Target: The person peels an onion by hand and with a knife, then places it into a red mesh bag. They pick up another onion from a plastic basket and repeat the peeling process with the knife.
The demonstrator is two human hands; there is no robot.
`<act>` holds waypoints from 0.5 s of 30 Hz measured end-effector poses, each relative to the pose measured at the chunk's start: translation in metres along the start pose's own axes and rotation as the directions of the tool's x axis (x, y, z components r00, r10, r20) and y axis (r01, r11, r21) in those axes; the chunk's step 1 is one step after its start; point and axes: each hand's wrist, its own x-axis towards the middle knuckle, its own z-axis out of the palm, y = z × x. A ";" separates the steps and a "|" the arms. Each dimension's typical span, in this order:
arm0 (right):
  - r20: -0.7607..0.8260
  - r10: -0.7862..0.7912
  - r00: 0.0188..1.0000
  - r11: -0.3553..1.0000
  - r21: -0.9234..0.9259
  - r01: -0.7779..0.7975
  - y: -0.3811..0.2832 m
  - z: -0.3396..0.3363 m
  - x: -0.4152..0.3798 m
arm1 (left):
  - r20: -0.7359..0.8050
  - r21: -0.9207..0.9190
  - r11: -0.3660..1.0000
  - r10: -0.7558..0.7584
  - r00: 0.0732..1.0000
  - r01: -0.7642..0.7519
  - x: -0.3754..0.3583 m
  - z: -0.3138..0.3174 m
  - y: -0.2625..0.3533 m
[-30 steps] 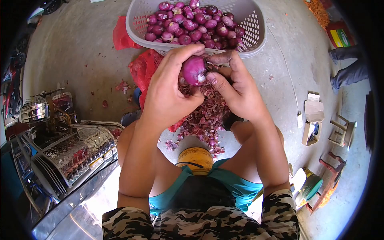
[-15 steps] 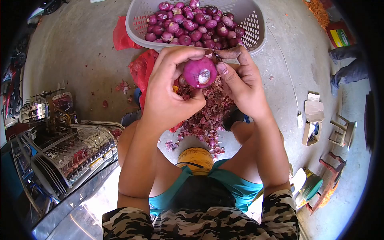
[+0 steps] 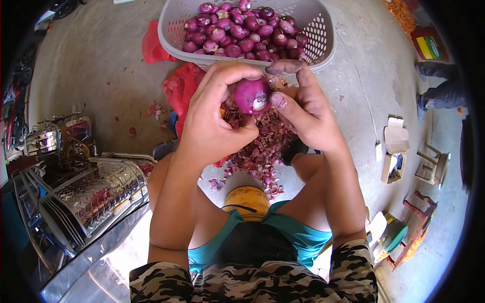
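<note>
Nearest the camera, a camouflage-patterned garment (image 3: 252,283) and teal cloth (image 3: 303,237) fill the bottom edge, with a yellow round object (image 3: 246,197) between the knees. To the left stand shiny embossed metal containers (image 3: 96,192). On the concrete floor (image 3: 96,76) ahead lies a heap of purple onion skins (image 3: 260,146). Above it, the left hand (image 3: 212,118) curls its fingers and thumb around a peeled red onion (image 3: 251,95), gripping it from the left with the cut end facing the camera. The right hand (image 3: 305,113) touches the onion's right side, thumb pressed against the cut end and forefinger arched over the top; its other fingers are folded, and whether they hold anything cannot be told. Beyond the hands, red mesh bags (image 3: 174,83) lie beside a white perforated plastic basket (image 3: 323,40) filled with peeled red onions (image 3: 242,28). Far right, another person's legs (image 3: 439,93) show.
</note>
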 end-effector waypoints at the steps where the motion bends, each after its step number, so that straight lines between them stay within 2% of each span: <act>1: 0.007 0.007 1.000 1.000 0.003 -0.007 0.002 -0.001 0.001 | 0.008 -0.005 1.000 -0.001 1.000 0.001 0.000 0.000 0.000; 6: 0.001 0.008 1.000 1.000 -0.026 -0.008 0.003 -0.003 0.002 | 0.014 -0.096 0.995 -0.021 1.000 0.022 -0.001 0.000 0.000; 9: -0.027 0.039 0.999 0.999 0.034 -0.038 0.000 -0.003 0.001 | 0.023 -0.135 0.991 0.019 1.000 -0.016 0.000 0.000 -0.001; 12: -0.002 0.026 1.000 0.984 0.179 -0.025 0.004 -0.006 0.002 | 0.032 -0.135 0.990 0.031 0.999 -0.027 0.000 0.000 0.000; 15: -0.069 0.039 0.997 0.974 0.225 -0.023 0.004 -0.001 0.004 | 0.025 -0.138 0.989 0.058 0.998 -0.054 -0.001 0.001 0.000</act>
